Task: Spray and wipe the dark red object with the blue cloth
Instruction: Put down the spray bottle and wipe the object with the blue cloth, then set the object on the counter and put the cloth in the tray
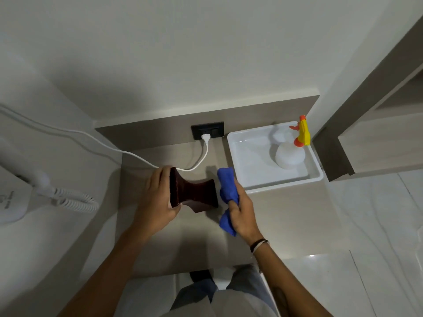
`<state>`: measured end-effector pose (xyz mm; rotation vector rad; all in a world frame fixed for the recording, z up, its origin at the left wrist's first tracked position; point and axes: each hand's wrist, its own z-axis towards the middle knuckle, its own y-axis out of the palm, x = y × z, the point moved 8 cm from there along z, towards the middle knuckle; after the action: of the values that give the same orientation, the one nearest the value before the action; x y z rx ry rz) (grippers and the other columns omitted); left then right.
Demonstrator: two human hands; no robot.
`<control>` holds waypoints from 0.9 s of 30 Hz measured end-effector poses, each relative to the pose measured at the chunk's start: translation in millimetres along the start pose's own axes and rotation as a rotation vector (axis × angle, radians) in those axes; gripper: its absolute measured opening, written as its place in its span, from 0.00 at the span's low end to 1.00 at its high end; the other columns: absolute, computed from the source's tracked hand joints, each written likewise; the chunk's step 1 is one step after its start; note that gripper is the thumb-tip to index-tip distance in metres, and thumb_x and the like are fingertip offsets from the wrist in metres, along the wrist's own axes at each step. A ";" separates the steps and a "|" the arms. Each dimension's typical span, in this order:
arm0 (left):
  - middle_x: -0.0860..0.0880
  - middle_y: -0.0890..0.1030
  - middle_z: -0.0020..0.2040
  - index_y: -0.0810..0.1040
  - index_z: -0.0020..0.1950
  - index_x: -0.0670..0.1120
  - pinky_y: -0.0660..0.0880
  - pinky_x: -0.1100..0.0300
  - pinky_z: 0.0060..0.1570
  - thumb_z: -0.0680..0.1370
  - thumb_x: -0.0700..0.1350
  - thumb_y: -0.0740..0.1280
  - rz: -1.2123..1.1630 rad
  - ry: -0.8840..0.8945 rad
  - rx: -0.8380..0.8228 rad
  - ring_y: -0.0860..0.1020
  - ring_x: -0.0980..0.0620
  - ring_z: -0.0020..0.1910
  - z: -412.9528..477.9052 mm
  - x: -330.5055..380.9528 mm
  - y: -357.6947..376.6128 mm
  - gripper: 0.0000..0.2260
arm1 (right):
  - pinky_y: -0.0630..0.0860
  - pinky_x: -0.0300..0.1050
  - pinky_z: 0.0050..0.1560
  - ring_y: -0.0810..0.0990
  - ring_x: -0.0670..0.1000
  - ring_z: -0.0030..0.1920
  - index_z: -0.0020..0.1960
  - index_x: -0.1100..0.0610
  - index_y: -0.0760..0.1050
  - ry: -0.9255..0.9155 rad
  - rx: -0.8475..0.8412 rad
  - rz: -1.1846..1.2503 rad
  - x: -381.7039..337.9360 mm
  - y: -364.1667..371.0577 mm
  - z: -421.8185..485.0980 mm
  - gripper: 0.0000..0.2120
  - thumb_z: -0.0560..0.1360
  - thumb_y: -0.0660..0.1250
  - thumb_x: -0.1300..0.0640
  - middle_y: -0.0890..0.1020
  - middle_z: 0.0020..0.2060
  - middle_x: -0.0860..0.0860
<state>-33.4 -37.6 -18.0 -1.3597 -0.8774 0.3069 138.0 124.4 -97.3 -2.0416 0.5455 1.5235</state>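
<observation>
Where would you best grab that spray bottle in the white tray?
Take the spray bottle by its narrow neck under the orange and yellow trigger head, coming from above and the front. It stands upright in the white tray's far right corner, walls close behind.

Over a grey-brown counter (286,216), the left hand (155,197) grips the flared left end of the dark red object (194,193) lying on its side, while the right hand (242,213) presses a bunched blue cloth (225,184) against its right end, with a spray bottle (290,154) standing in a white tray (242,161) far right.
</observation>
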 end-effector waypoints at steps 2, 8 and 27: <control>0.42 0.69 0.73 0.63 0.78 0.43 0.71 0.45 0.70 0.62 0.46 0.84 0.074 0.035 -0.010 0.68 0.40 0.71 5.8 9.3 0.5 0.49 | 0.70 0.51 0.80 0.75 0.55 0.76 0.82 0.62 0.64 -0.019 0.055 0.013 -11.2 -20.2 3.2 0.29 0.82 0.57 0.74 0.75 0.77 0.58; 0.39 0.71 0.70 0.65 0.78 0.40 0.71 0.44 0.69 0.60 0.48 0.84 0.243 0.068 -0.026 0.70 0.38 0.67 17.2 29.9 3.0 0.51 | 0.75 0.60 0.75 0.79 0.61 0.70 0.79 0.64 0.69 0.008 0.160 0.014 -25.0 -70.6 29.0 0.27 0.80 0.57 0.67 0.79 0.72 0.61; 0.40 0.54 0.85 0.52 0.85 0.41 0.48 0.41 0.82 0.73 0.80 0.57 0.257 0.068 -0.036 0.48 0.41 0.85 28.4 43.8 35.8 0.55 | 0.47 0.59 0.87 0.43 0.66 0.87 0.87 0.62 0.42 -0.098 -0.479 -1.236 48.3 -39.8 156.5 0.38 0.88 0.57 0.46 0.45 0.87 0.58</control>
<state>-14.1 19.8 -36.3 -1.5097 -0.6542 0.4411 59.1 253.3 -171.8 -1.9057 -1.0554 0.9507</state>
